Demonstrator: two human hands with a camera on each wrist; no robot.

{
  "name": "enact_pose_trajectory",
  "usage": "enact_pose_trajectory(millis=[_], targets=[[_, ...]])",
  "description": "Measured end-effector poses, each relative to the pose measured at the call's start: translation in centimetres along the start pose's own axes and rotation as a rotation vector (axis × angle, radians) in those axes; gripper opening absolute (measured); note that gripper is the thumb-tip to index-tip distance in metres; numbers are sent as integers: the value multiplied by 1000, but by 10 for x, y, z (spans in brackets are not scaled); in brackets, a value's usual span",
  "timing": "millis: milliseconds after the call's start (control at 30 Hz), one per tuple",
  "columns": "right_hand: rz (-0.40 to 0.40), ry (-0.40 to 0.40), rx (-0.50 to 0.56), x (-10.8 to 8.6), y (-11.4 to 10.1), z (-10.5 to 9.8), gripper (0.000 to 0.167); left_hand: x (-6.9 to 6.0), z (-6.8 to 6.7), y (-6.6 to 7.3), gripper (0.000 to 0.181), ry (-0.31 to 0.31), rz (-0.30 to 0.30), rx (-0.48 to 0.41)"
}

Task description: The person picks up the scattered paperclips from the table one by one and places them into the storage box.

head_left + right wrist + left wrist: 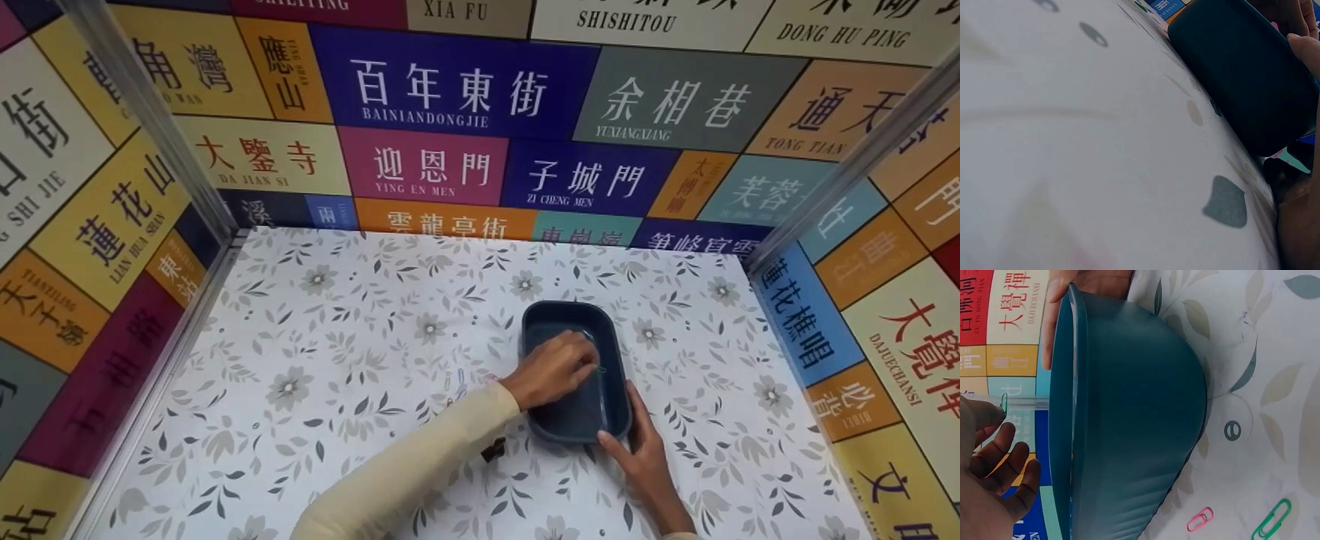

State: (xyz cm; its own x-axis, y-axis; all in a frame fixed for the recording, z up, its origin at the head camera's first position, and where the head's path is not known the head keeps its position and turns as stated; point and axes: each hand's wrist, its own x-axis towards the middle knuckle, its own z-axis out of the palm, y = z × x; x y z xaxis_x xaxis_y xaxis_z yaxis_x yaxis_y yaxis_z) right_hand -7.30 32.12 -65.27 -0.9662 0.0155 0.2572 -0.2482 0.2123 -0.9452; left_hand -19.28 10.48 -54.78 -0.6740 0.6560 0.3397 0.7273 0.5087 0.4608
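A dark blue-green box (pixel 546 430) stands on the patterned table. My left hand (pixel 555 369) is over its opening; in the left wrist view the left hand (pixel 999 461) pinches a green paper clip (pixel 1004 404) between thumb and index finger, other fingers loosely bent. My right hand (pixel 643 450) grips the box's near right corner, thumb on the rim and fingers along the outer side. In the right wrist view the right thumb (pixel 1304 50) lies on the rim of the box (pixel 1241 73). The box's inner floor is partly hidden by the left hand.
Left of the box on the table lie several paper clips, among them a pink one (pixel 1201 519) and a green one (pixel 1272 520). A small dark object (pixel 493 450) lies near the left forearm. Panels with printed signs (pixel 450 82) surround the table's back and sides.
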Motion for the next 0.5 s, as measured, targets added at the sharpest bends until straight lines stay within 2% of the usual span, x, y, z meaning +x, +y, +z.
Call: enact_pose_trajectory(millis=[267, 500], targets=[[1, 13, -6, -1, 1, -1, 92, 11, 3, 3, 13, -89, 49, 69], [-3, 12, -12, -1, 1, 0, 92, 16, 10, 2, 10, -145, 86, 125]])
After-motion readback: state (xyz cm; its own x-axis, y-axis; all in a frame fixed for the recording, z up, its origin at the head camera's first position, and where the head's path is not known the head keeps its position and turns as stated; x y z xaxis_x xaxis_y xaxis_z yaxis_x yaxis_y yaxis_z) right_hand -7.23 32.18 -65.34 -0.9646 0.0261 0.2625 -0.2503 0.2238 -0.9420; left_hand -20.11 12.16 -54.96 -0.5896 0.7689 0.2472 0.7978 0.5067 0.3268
